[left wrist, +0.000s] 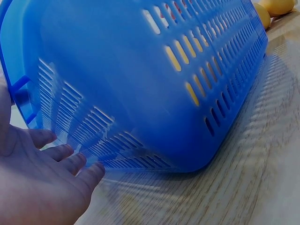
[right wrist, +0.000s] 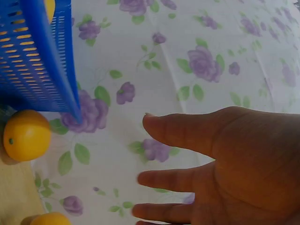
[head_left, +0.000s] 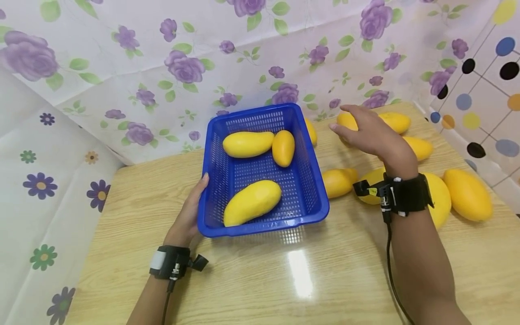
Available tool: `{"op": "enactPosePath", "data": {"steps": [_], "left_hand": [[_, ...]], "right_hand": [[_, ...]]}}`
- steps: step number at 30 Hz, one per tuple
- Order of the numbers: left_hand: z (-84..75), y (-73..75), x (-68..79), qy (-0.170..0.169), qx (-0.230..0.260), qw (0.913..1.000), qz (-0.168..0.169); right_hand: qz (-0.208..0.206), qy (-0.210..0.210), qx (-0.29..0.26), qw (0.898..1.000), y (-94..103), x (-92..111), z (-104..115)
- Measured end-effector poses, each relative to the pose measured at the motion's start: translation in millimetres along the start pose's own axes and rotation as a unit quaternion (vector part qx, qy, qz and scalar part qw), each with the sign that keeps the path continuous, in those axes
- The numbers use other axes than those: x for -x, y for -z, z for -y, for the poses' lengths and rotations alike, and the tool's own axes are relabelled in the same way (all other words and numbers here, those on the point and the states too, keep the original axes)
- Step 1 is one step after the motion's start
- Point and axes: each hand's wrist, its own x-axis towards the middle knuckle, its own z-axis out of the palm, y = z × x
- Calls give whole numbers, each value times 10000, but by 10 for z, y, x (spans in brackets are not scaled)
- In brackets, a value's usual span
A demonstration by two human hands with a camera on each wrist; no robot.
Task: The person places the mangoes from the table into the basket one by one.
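White glare streaks a wood-grain table beside a purple-flowered sheet and a dotted sheet.

Black wrist straps carry black cables and, seemingly, small cameras.

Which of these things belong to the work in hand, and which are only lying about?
In the work, it seems:
basket, left hand at its side
three fruits inside it
right hand, fingers spread
loose fruits on the right, probably

Only around it:
table
flowered sheet
wrist straps, worn
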Motion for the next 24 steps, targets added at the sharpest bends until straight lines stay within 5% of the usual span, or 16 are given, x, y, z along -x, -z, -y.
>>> {"op": "enactPosePath", "data": {"steps": [24], "left_hand": [[-9,7,6,51,-36,9999,-134]], "right_hand": [[-700,-288,45,9971,-203,-385,-449]]}}
